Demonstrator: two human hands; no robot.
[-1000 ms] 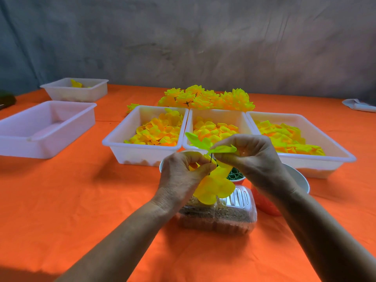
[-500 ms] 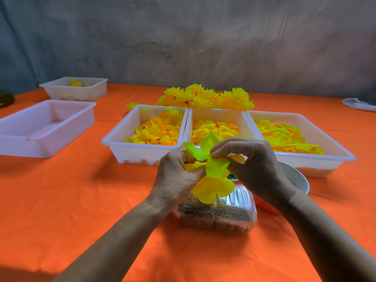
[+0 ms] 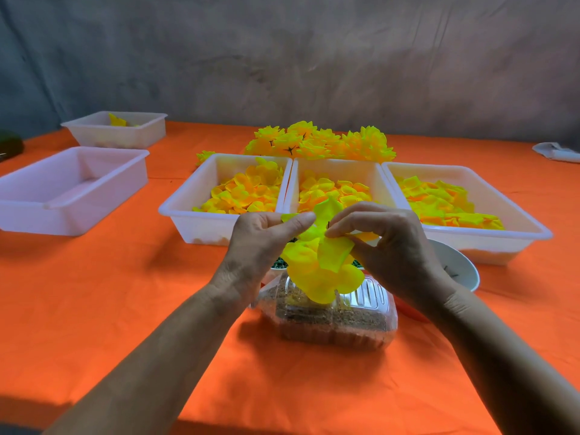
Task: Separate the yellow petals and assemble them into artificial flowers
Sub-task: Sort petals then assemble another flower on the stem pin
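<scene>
Both hands, left hand (image 3: 266, 243) and right hand (image 3: 389, 246), grip pinched on the half-built flower (image 3: 323, 265) above the clear box (image 3: 339, 321); loosen either pinch and I'd expect petals to slip off.

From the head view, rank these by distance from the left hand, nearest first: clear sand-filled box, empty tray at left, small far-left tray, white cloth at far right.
1. Clear box: just below the left hand, centre.
2. Empty tray: left side.
3. Small tray: far back left.
4. White cloth: far right edge.
</scene>
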